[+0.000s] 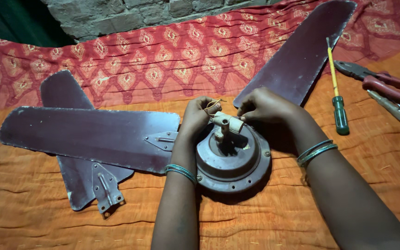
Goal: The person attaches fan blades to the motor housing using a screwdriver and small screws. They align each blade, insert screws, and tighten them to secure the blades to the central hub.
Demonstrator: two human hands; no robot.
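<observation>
- fan motor (pixel 232 162) sat on the orange quilt (pixel 47 217), between loose blades (pixel 89 134).
- left hand (pixel 199 115) pinched thin wires (pixel 212 104) at the shaft stub (pixel 227 124).
- right hand (pixel 265 105) gripped the stub's far end.
- screwdriver (pixel 337 99) and pliers (pixel 387 90) lay well apart at right.

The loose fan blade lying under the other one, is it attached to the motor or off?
Off. The loose blade lies on the orange cloth, its bracket end pointing away from the motor hub, clear of it.

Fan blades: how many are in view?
3. One blade lies left of the motor hub, a loose blade lies under it, and a third blade runs up right. None seems hidden.
</observation>
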